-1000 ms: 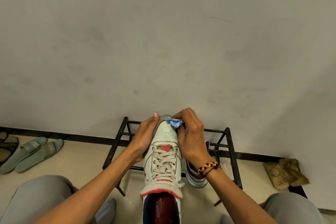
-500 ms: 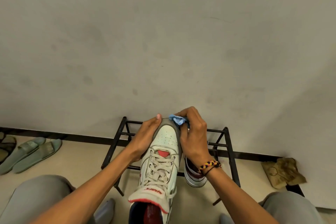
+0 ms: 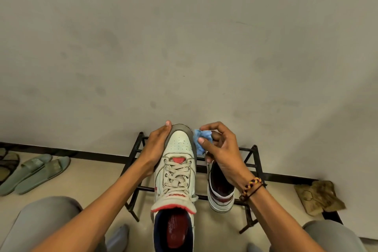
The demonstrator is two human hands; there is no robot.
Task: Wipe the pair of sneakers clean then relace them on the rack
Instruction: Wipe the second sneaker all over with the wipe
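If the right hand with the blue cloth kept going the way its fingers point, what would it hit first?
Probably the held sneaker. The right hand pinches the blue cloth, its fingers aimed leftward at the shoe's toe edge, which the left hand steadies. The cloth would likely touch first, though the depth between them is unclear.

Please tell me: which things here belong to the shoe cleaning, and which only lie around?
Job: white laced sneaker held by left hand; crumpled blue wipe pinched by right hand; second white sneaker; black metal rack.
Lying about: green slide sandals; tan crumpled cloth.
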